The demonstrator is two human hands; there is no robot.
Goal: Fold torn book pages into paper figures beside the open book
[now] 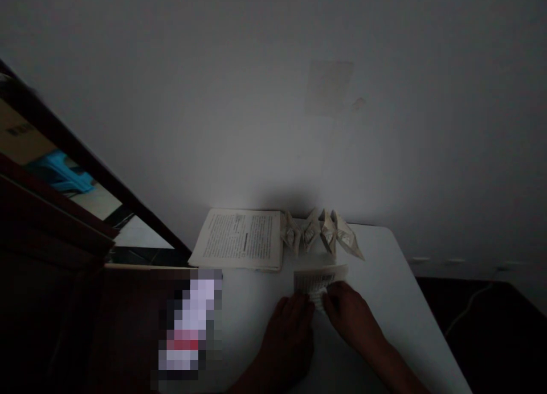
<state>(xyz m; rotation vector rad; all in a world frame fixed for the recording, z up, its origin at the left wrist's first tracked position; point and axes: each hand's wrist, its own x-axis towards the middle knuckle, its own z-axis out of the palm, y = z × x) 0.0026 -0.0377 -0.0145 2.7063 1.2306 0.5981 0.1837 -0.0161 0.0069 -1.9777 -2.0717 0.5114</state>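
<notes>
"Printed paper (314,279) is resting under two hands on the white table (384,274). How much room is it having?"

"A good bit. Four folded paper shapes (348,241) are sitting in a row behind it, and a strip of bare table is showing in between. More bare table is stretching to the right, up to the long slanting edge."

"And on the left?"

"A stack of printed pages (239,240) is lying flat at the back, with its right side just beside the first shape. The table's back edge is running along the wall (256,126), so the shapes are sitting close to it. A blurry thing (188,325) is showing by the left edge — I can't tell what it is."

"How are the hands looking?"

"The left hand (288,328) is pointing forward, with its back facing up and its fingers bending at the paper's bottom left. It's dark there, so I can't tell if it is gripping. The right hand (352,308) is slanting in from the other side — its bent fingers are pinching the paper's bottom right. A small gap is showing between the hands."
</notes>
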